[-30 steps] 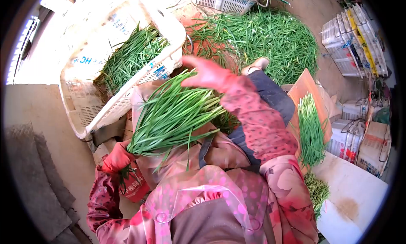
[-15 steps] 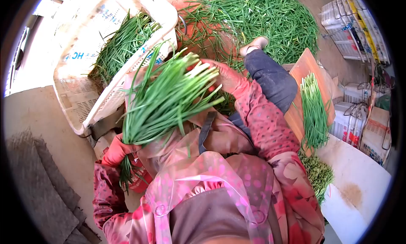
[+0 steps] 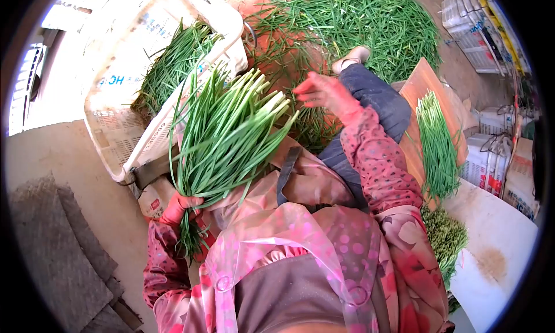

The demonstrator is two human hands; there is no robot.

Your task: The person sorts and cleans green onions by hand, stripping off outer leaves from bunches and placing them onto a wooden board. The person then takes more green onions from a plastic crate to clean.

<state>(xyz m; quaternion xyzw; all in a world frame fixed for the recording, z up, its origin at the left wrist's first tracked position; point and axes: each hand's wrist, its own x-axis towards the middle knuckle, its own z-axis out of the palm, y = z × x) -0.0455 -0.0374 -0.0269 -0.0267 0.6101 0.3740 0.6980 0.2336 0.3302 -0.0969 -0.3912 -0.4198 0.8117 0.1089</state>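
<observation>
A fanned bundle of long green stalks [image 3: 225, 142] lies over my lap, its pale cut ends pointing up and right. My left hand [image 3: 181, 207], in a reddish glove, is closed around the leafy end of the bundle, with dark leaf tips hanging below it. To the right of the pale ends, my right hand [image 3: 326, 95] is apart from the bundle, fingers spread, holding nothing. A neat bundle [image 3: 437, 145] rests on a tilted wooden board [image 3: 411, 90] to the right.
A white crate [image 3: 110, 122] with loose greens [image 3: 173, 67] stands at upper left. A large heap of greens [image 3: 370, 27] covers the floor ahead, beside a shoe [image 3: 351, 59]. More bundled stalks [image 3: 444, 237] sit by a white board [image 3: 491, 240]; stacked crates [image 3: 471, 35] stand at right.
My right hand has moved from above the bundle to the stalk ends, then away right with its fingers spread. The pale ends now point more upward. My left hand keeps its hold.
</observation>
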